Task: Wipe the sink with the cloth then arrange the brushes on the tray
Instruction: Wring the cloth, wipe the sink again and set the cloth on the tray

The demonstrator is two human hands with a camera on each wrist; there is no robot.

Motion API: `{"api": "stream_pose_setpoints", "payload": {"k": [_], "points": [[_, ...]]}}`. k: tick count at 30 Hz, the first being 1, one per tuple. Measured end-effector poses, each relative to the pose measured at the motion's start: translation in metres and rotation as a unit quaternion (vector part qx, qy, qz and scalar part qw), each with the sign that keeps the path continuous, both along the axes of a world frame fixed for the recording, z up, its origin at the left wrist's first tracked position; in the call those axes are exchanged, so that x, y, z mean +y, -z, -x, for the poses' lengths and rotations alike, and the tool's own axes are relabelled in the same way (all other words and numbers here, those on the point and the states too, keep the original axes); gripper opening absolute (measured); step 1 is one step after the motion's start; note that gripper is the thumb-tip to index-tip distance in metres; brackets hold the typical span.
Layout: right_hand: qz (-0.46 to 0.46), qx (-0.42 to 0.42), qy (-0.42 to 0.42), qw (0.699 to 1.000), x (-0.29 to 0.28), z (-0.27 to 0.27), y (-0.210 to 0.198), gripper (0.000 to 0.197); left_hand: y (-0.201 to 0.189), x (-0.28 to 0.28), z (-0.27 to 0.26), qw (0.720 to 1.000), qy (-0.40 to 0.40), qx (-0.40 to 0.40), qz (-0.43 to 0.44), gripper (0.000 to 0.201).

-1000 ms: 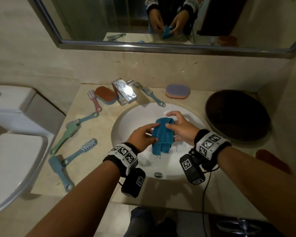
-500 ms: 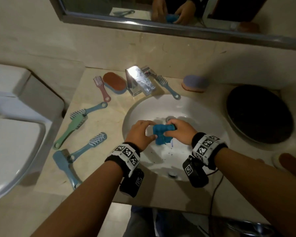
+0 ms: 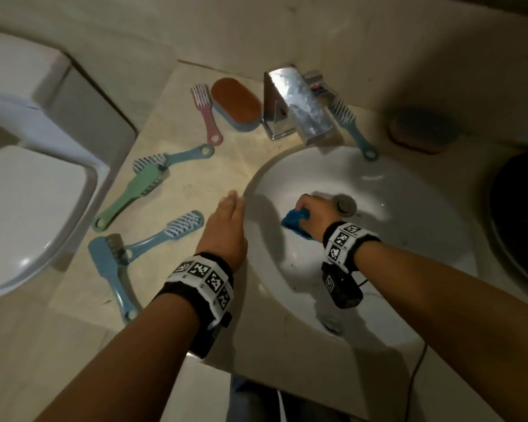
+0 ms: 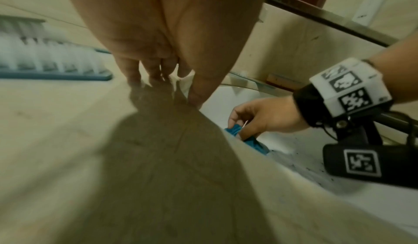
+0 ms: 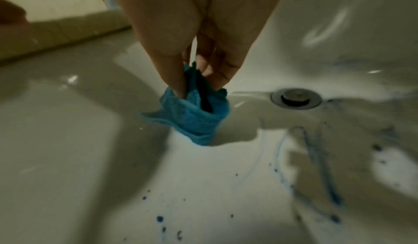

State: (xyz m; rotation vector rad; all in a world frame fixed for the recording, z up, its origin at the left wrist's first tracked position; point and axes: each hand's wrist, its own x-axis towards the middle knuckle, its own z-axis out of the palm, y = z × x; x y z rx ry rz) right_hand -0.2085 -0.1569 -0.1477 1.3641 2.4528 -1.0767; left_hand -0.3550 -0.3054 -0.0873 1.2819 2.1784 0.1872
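Observation:
My right hand [image 3: 310, 208] grips a folded blue cloth [image 3: 294, 222] and presses it on the white sink [image 3: 409, 239] basin, just left of the drain [image 3: 345, 204]. In the right wrist view the cloth [image 5: 196, 115] is bunched between thumb and fingers, with blue specks and smears on the basin below. My left hand [image 3: 229, 217] lies flat with straight fingers on the counter at the sink's left rim, holding nothing. Several brushes lie on the counter to the left: a blue one [image 3: 168, 234], a green one [image 3: 131, 194], a pink one [image 3: 206, 112]. The dark round tray [image 3: 518, 214] is at the right.
A chrome tap [image 3: 296, 105] stands behind the sink, with a blue brush [image 3: 352, 129] beside it. An orange-topped scrub brush [image 3: 237, 105] and a second oval brush [image 3: 421, 130] lie near the back wall. A white toilet [image 3: 28, 190] stands at the left.
My left hand let go of the cloth and moved left onto the counter beside the sink rim. My right hand now holds the cloth alone, down in the basin.

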Motion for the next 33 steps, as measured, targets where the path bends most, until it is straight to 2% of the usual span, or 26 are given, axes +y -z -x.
{"api": "stream_pose_setpoints", "payload": {"k": [3, 6, 9, 16, 18, 21, 22, 25, 27, 31, 33], "points": [[0.025, 0.044, 0.007, 0.999, -0.010, 0.010, 0.020, 0.026, 0.007, -0.006, 0.003, 1.000, -0.004, 0.026, -0.004, 0.073], [0.036, -0.040, -0.081, 0.995, -0.017, 0.009, 0.030, 0.046, 0.003, -0.006, 0.007, 0.999, 0.021, 0.040, 0.030, 0.078], [-0.033, -0.122, -0.150, 0.981, -0.011, 0.004, 0.026, 0.051, -0.004, -0.003, 0.013, 0.996, 0.040, 0.032, 0.076, 0.095], [-0.016, -0.036, -0.044, 0.998, -0.009, 0.015, 0.038, 0.031, -0.008, 0.002, 0.015, 0.990, 0.071, 0.025, 0.123, 0.115], [-0.012, -0.006, -0.031, 0.999, -0.012, 0.016, 0.038, 0.030, -0.011, 0.003, 0.018, 0.987, 0.084, 0.018, 0.133, 0.118], [0.036, 0.048, 0.037, 0.998, -0.009, 0.017, 0.030, 0.030, -0.015, 0.004, 0.018, 0.986, 0.088, 0.019, 0.142, 0.120], [0.037, 0.048, 0.040, 0.997, -0.010, 0.017, 0.030, 0.030, -0.015, 0.004, 0.017, 0.985, 0.089, 0.021, 0.143, 0.121], [0.046, 0.007, -0.048, 0.998, -0.026, 0.018, 0.034, 0.032, -0.015, 0.004, 0.017, 0.983, 0.098, 0.030, 0.151, 0.125], [0.034, 0.012, -0.080, 0.996, -0.027, 0.019, 0.036, 0.028, -0.015, 0.004, 0.017, 0.981, 0.104, 0.040, 0.158, 0.127], [-0.007, 0.020, -0.020, 1.000, -0.009, 0.033, 0.035, 0.024, -0.016, 0.005, 0.012, 0.979, 0.099, 0.053, 0.168, 0.132], [-0.014, -0.011, -0.039, 0.999, -0.013, 0.036, 0.030, 0.024, -0.017, 0.007, 0.011, 0.978, 0.096, 0.056, 0.174, 0.134]]}}
